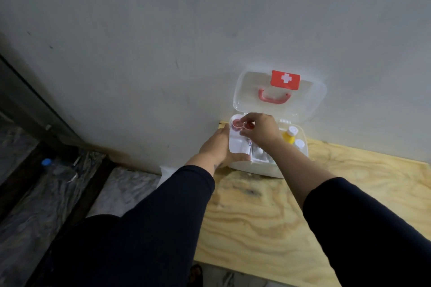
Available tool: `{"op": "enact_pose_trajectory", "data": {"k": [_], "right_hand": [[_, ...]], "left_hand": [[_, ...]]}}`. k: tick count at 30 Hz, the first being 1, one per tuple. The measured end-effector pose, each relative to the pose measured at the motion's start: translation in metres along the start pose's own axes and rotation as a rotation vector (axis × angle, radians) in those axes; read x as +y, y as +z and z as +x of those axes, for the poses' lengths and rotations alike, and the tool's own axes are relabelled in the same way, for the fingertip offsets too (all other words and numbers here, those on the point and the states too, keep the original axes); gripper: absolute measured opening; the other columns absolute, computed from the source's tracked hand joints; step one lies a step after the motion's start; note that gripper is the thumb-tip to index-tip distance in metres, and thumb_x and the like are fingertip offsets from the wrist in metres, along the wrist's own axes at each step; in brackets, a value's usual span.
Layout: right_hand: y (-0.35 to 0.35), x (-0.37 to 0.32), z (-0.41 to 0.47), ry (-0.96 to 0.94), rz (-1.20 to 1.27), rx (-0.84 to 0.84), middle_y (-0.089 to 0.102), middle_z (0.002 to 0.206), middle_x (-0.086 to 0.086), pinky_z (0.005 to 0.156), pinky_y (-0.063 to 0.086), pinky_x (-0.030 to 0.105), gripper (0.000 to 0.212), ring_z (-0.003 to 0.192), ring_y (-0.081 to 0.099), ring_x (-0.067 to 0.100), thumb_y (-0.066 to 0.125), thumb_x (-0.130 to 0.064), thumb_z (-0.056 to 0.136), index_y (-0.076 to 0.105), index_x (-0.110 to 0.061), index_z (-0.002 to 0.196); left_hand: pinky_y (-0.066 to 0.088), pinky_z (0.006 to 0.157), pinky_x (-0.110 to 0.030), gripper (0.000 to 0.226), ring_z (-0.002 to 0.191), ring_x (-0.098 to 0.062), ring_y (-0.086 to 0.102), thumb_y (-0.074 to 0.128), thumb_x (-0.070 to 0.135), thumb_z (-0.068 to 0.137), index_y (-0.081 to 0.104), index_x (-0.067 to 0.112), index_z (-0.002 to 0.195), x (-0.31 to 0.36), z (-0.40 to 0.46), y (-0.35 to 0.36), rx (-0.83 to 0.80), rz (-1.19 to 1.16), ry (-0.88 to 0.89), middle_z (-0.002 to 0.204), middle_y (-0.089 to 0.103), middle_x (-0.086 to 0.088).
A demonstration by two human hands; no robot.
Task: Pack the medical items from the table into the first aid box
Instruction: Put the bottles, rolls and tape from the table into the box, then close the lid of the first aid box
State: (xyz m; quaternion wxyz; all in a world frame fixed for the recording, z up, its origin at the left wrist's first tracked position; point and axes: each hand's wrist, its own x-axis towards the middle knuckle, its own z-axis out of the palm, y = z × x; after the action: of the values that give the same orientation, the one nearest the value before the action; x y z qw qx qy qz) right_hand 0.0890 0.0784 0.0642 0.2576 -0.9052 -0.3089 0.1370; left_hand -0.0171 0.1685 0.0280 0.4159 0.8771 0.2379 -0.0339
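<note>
Pink tape rolls (78, 125) pinched by right hand (263, 133); left hand (217, 147) grips tray (235, 144).

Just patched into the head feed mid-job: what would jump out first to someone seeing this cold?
The open first aid box at the table's far edge, its clear lid with red cross label and red handle propped against the wall. Over its left end, both hands meet: the left hand steadies a white tray, while the right hand places small red rolls. A yellow bottle stands at the box's right.
</note>
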Motion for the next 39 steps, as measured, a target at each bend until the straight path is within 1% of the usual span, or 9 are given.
{"op": "enact_pose_trajectory", "data": {"k": [8, 12, 16, 18, 20, 22, 24, 30, 39], "right_hand": [[0.014, 0.000, -0.002, -0.018, -0.029, 0.019, 0.068, 0.109, 0.005, 0.082, 0.049, 0.025, 0.037, 0.088, 0.061, 0.015, 0.064, -0.001, 0.078, 0.068, -0.019, 0.111], [0.005, 0.000, -0.007, -0.063, -0.083, 0.089, 0.062, 0.119, 0.009, 0.091, 0.043, 0.033, 0.036, 0.114, 0.051, 0.025, 0.065, -0.009, 0.081, 0.064, -0.016, 0.116], [-0.022, 0.000, -0.014, -0.285, -0.237, 0.426, 0.063, 0.109, 0.009, 0.085, 0.051, 0.044, 0.025, 0.107, 0.055, 0.032, 0.069, -0.009, 0.079, 0.064, -0.013, 0.104], [-0.040, 0.002, -0.014, -0.326, -0.332, 0.604, 0.060, 0.107, 0.011, 0.078, 0.049, 0.041, 0.026, 0.100, 0.055, 0.033, 0.068, -0.010, 0.077, 0.062, -0.014, 0.102], [-0.060, 0.005, -0.009, -0.261, -0.383, 0.675, 0.055, 0.117, 0.010, 0.086, 0.043, 0.040, 0.035, 0.109, 0.050, 0.031, 0.065, -0.013, 0.079, 0.057, -0.017, 0.113], [-0.078, 0.009, -0.001, -0.178, -0.390, 0.641, 0.048, 0.130, 0.007, 0.101, 0.037, 0.039, 0.052, 0.122, 0.043, 0.029, 0.067, -0.016, 0.080, 0.047, -0.021, 0.128], [-0.091, 0.015, 0.008, -0.099, -0.357, 0.567, 0.045, 0.138, 0.005, 0.110, 0.031, 0.039, 0.062, 0.130, 0.040, 0.027, 0.068, -0.019, 0.082, 0.040, -0.022, 0.137], [-0.092, 0.025, 0.011, -0.063, -0.348, 0.475, 0.048, 0.144, 0.003, 0.109, 0.031, 0.040, 0.045, 0.130, 0.046, 0.027, 0.056, -0.025, 0.092, 0.048, -0.026, 0.136], [-0.081, 0.029, -0.047, -0.178, -0.368, 0.493, 0.052, 0.142, 0.000, 0.102, 0.037, 0.042, 0.037, 0.132, 0.045, 0.028, 0.042, -0.029, 0.100, 0.050, -0.024, 0.136]], "left_hand": [[0.048, 0.099, -0.042, 0.108, 0.127, -0.023, 0.048, 0.079, 0.063, 0.060, 0.023, 0.032, 0.147, -0.006, 0.002, 0.005, -0.011, 0.003, -0.001, 0.144, 0.044, 0.003], [0.049, 0.094, -0.038, 0.096, 0.113, -0.018, 0.054, 0.083, 0.049, 0.064, 0.031, 0.032, 0.143, -0.005, 0.004, 0.003, -0.007, -0.051, 0.038, 0.130, 0.055, 0.006], [0.052, 0.092, -0.043, 0.080, 0.104, -0.019, 0.060, 0.078, 0.053, 0.058, 0.045, 0.034, 0.128, -0.001, 0.006, 0.002, -0.019, -0.037, 0.015, 0.116, 0.062, 0.008], [0.051, 0.095, -0.042, 0.087, 0.111, -0.018, 0.058, 0.066, 0.073, 0.058, 0.044, 0.033, 0.131, -0.001, 0.007, 0.003, 0.012, -0.041, -0.009, 0.125, 0.059, 0.008], [0.044, 0.105, -0.044, 0.096, 0.128, -0.021, 0.049, 0.049, 0.084, 0.067, 0.035, 0.025, 0.142, 0.005, 0.011, -0.003, 0.096, -0.083, -0.035, 0.147, 0.045, 0.002], [0.028, 0.117, -0.044, 0.091, 0.146, -0.020, 0.026, 0.042, 0.075, 0.083, 0.018, 0.022, 0.153, 0.023, 0.015, -0.018, 0.163, -0.153, -0.029, 0.161, 0.020, 0.001], [0.018, 0.120, -0.038, 0.084, 0.150, -0.017, 0.015, 0.036, 0.066, 0.091, 0.009, 0.020, 0.155, 0.045, 0.023, -0.037, 0.249, -0.195, 0.022, 0.163, 0.011, 0.002], [0.021, 0.117, -0.035, 0.072, 0.148, -0.019, 0.021, 0.022, 0.061, 0.096, 0.014, 0.021, 0.155, 0.082, 0.037, -0.059, 0.273, -0.185, 0.110, 0.162, 0.018, 0.000], [0.021, 0.117, -0.037, 0.071, 0.149, -0.016, 0.017, 0.029, 0.058, 0.097, 0.010, 0.024, 0.155, 0.079, -0.010, -0.036, 0.315, -0.098, 0.089, 0.163, 0.013, 0.004]]}}
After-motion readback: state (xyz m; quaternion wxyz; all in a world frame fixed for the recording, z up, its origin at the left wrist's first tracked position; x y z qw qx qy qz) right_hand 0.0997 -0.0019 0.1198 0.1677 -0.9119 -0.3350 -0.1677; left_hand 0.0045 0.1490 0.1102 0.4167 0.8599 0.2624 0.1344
